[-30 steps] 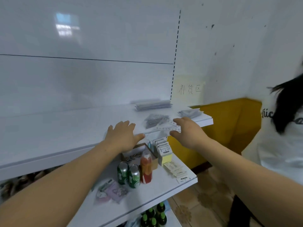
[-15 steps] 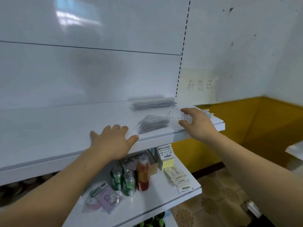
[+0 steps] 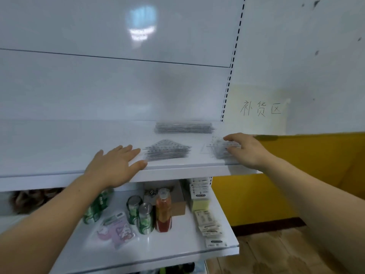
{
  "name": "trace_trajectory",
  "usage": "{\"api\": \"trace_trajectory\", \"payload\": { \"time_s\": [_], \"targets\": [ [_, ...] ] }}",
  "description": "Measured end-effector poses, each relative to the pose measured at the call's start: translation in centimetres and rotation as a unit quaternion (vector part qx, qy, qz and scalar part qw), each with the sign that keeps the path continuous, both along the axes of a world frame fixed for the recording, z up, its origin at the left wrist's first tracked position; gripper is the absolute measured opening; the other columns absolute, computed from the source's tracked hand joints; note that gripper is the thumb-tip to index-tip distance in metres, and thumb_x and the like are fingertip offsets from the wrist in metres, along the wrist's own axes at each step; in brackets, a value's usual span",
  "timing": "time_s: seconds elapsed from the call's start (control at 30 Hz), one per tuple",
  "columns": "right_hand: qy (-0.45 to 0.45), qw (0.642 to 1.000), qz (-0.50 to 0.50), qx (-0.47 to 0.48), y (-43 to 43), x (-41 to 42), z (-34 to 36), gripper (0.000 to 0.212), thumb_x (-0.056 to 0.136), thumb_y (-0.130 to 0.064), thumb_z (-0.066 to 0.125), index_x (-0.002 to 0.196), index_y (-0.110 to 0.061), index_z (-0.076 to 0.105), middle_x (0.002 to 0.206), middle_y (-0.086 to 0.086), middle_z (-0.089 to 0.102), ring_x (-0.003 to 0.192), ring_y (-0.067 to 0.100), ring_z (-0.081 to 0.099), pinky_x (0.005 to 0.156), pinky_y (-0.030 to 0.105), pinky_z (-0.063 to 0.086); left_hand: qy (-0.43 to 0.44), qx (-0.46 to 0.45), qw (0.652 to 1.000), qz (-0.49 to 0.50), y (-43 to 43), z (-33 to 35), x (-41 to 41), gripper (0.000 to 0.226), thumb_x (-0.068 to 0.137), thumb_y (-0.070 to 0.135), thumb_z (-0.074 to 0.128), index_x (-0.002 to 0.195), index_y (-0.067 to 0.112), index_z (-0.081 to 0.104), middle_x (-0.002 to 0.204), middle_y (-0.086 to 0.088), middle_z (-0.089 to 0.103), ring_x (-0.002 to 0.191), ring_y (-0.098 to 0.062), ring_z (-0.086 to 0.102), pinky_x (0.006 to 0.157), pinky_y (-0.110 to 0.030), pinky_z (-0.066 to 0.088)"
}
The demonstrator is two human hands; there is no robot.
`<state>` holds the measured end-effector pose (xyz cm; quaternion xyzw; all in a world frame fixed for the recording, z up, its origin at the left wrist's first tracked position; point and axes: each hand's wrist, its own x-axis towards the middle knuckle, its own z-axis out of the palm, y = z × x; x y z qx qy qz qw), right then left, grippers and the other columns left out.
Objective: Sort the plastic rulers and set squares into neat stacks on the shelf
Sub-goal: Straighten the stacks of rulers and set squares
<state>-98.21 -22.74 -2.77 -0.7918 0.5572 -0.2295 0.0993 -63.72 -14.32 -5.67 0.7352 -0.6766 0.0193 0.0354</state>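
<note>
Upper shelf (image 3: pixel 59 147): white, carrying three groups of clear plastic items towards its right end.

Lower shelf (image 3: pixel 177 252): holds mixed stock, listed below.

Sign (image 3: pixel 256 123): pale paper on the wall right of the shelving, handwritten.

Left hand (image 3: pixel 116 165): lies flat on the upper shelf's front edge, fingers straight and spread, holding nothing. Fingertips are just beside the set squares.

Right hand (image 3: pixel 248 151): at the shelf's right end, fingers bent onto the right pile. The area is blurred, so I cannot tell whether they pinch a piece or only press on it.

Rulers (image 3: pixel 183 127): one neat stack at the back of the shelf, against the rear panel.

Set squares (image 3: pixel 167 152): a triangular stack in front of the rulers, near the front edge, slightly fanned.

Right pile (image 3: pixel 219 151): further clear set squares under the right hand's fingers, apart from the other stack.

Lower shelf stock: box (image 3: pixel 178 202), red bottle (image 3: pixel 163 212) upright in front of it, green cans (image 3: pixel 145 218) beside the bottle, small packets (image 3: pixel 208 222) to the right.
</note>
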Motion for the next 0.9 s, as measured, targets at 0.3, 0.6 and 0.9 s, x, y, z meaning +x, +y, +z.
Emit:
{"api": "trace_trajectory", "payload": {
  "time_s": [0.3, 0.6, 0.9],
  "targets": [
    [0.047, 0.998, 0.036, 0.026, -1.4, -1.4, 0.1, 0.033, 0.095, -0.049, 0.040, 0.120, -0.031, 0.050, 0.127, -0.001, 0.055, 0.110, 0.019, 0.050, 0.091, 0.038, 0.043, -0.006, -0.007, 1.000, 0.010, -0.2, 0.1, -0.1, 0.080, 0.076, 0.078, 0.009, 0.147, 0.042, 0.015, 0.157, 0.013, 0.011, 0.145, -0.011, 0.013, 0.116, -0.047, 0.014],
    [0.082, 0.994, 0.073, -0.004, -1.2, 1.0, 1.7, 0.050, 0.094, -0.050, 0.043, 0.138, -0.028, 0.040, 0.146, -0.003, 0.040, 0.131, 0.019, 0.038, 0.108, 0.037, 0.030, 0.020, 0.005, 1.000, 0.012, -0.4, 0.6, -0.3, 0.095, 0.065, 0.085, 0.009, 0.148, 0.039, 0.016, 0.157, 0.010, 0.014, 0.145, -0.013, 0.015, 0.115, -0.050, 0.014],
    [0.179, 0.966, 0.177, 0.059, -0.1, 12.9, 2.4, 0.083, 0.085, -0.052, 0.059, 0.151, -0.020, 0.018, 0.154, 0.004, 0.030, 0.137, 0.025, 0.033, 0.110, 0.037, 0.029, 0.194, -0.020, 0.978, -0.069, -1.6, 1.9, -3.9, 0.093, 0.081, 0.056, 0.062, 0.150, 0.030, 0.007, 0.154, -0.001, 0.027, 0.138, -0.020, 0.033, 0.111, -0.034, 0.030]
  ]
}}
